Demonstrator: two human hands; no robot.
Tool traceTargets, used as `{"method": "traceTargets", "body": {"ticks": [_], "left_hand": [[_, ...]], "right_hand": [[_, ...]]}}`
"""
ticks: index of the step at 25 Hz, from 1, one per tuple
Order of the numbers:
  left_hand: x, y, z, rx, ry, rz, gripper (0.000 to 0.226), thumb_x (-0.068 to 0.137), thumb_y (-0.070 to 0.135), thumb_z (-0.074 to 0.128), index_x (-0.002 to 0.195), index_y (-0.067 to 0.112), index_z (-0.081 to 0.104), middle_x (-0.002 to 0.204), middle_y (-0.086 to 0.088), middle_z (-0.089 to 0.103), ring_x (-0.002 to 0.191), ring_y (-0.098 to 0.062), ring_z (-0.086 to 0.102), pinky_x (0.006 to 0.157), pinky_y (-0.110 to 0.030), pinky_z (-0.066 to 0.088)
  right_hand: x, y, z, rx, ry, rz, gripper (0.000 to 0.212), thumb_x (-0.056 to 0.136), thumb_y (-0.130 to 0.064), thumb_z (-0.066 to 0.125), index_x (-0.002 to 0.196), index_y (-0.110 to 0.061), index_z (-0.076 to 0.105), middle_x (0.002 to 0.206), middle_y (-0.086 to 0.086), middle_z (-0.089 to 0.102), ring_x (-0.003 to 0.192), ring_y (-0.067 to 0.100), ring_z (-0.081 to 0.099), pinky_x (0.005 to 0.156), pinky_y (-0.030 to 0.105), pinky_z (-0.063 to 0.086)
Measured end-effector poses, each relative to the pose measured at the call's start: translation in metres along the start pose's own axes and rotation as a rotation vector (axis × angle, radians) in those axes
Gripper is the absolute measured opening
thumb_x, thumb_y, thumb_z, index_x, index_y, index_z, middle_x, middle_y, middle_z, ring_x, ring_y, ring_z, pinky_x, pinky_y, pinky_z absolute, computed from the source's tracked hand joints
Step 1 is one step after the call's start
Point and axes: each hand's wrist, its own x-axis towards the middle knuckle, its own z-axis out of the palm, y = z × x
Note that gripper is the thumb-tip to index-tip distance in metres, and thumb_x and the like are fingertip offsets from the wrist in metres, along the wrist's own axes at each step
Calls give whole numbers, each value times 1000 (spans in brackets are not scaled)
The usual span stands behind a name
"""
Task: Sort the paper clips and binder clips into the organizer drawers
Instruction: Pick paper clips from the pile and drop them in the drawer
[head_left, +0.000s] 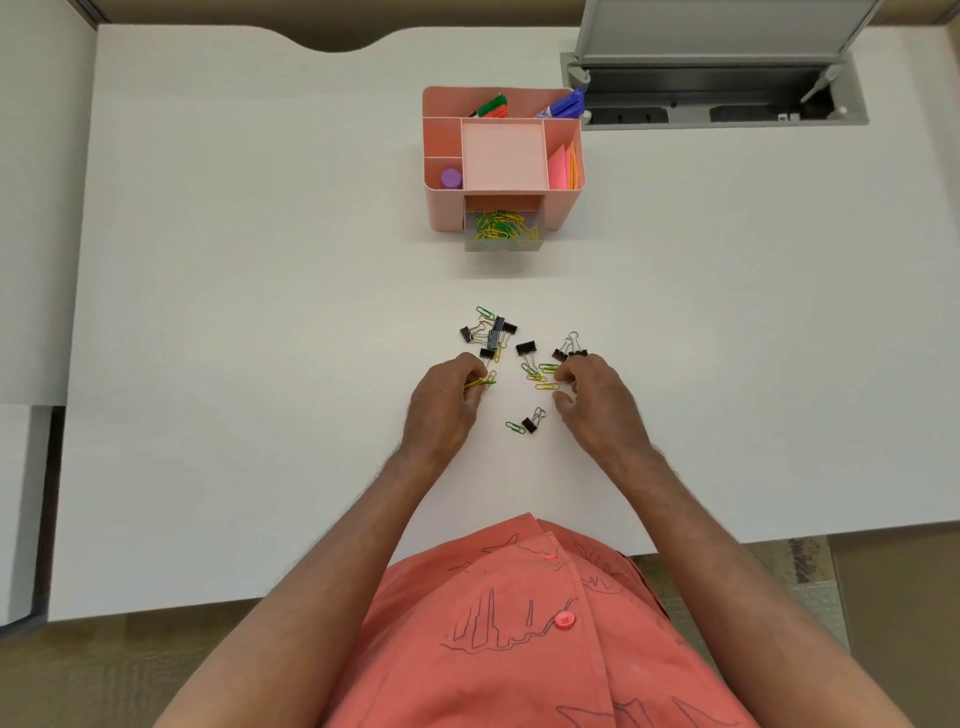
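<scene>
Both hands low over the scattered pile, mid-table, nearer the person's edge than the far edge.

Left hand (441, 400): grip pinched closed on a small bunch of yellow and green paper clips (480, 383), their long axis lying roughly across the table, ends sticking out toward the right hand.

Right hand (597, 400): fingers curled, grip partly open, fingertips touching or just beside loose paper clips (543, 378) on the table; cannot tell whether any is lifted yet.

Binder clips (493, 332) lie just beyond both hands, toward the far edge; one more binder clip (531, 422) sits between the hands, closer to the person.

Open drawer (503, 231) of the pink organizer (441, 208) lies straight ahead, well apart, toward the far edge, already holding paper clips. Likely next: carry the left hand's bunch forward. Left hand is loaded; neither hand is clearly nearer.
</scene>
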Motion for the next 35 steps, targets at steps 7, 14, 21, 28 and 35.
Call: {"method": "traceTargets", "body": {"ticks": [7, 14, 21, 28, 35], "left_hand": [[3, 6, -3, -37, -28, -76, 10, 93, 17, 69, 102, 21, 72, 94, 7, 73, 84, -13, 63, 76, -31, 52], [3, 13, -7, -27, -39, -111, 8, 93, 16, 68, 97, 21, 73, 90, 6, 73, 82, -14, 64, 75, -32, 53], [3, 16, -7, -127, -72, -164, 9, 91, 13, 70, 92, 21, 74, 84, 10, 70, 74, -2, 61, 68, -15, 47], [28, 44, -28, -226, 6, -136, 8, 88, 17, 74, 88, 25, 75, 82, 16, 70, 65, 7, 57, 61, -11, 43], [113, 96, -64, 19, 273, 11, 17, 91, 33, 68, 106, 36, 75, 107, 15, 75, 100, -10, 68, 86, -32, 53]], "right_hand": [[-4, -16, 15, 25, 23, -14, 29, 88, -15, 72, 113, -16, 57, 111, 3, 55, 97, 26, 60, 78, 39, 52], [3, -19, 15, 12, 24, 19, 33, 91, -24, 73, 121, -17, 61, 116, 2, 57, 96, 23, 63, 80, 39, 54], [7, -29, 17, -91, 45, -44, 10, 93, -21, 66, 102, -17, 66, 101, 0, 60, 90, 22, 60, 64, 34, 49], [7, -23, 12, -93, 14, -84, 10, 88, -13, 66, 95, -19, 63, 96, -6, 57, 97, 17, 52, 63, 34, 49], [7, -20, 3, 114, -59, 10, 15, 93, -12, 65, 105, -22, 67, 100, -8, 63, 88, 8, 60, 76, 24, 50]]}}
